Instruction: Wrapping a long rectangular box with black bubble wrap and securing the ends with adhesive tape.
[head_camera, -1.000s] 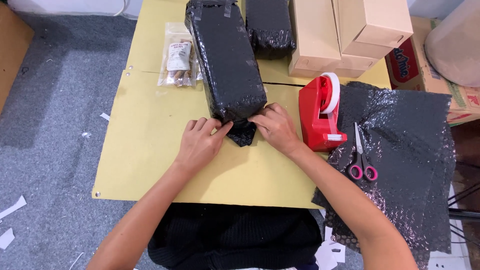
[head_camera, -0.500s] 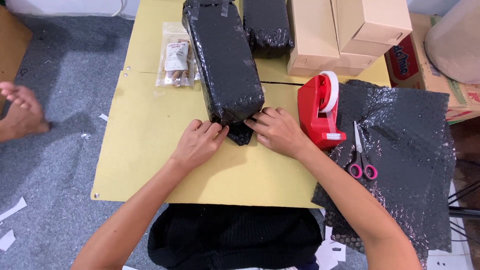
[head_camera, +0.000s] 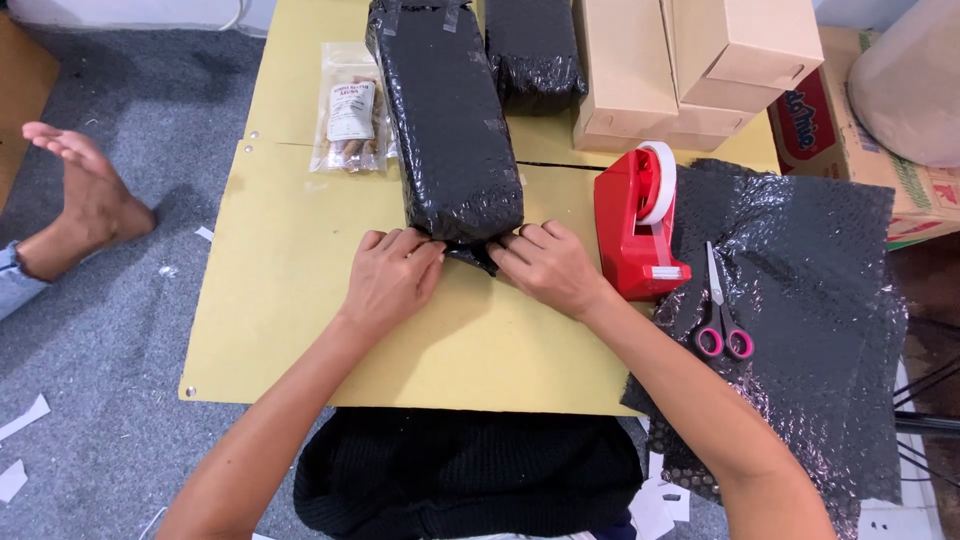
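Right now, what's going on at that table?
A person is pressing both hands, left hand and right hand, against the near end of a long package wrapped in black bubble wrap on a yellow board. A red tape dispenser and pink-handled scissors sit to the right, untouched.

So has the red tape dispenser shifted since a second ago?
No. The red tape dispenser sits in the same spot, its right side against the black bubble wrap sheet and just left of the pink-handled scissors, as before.
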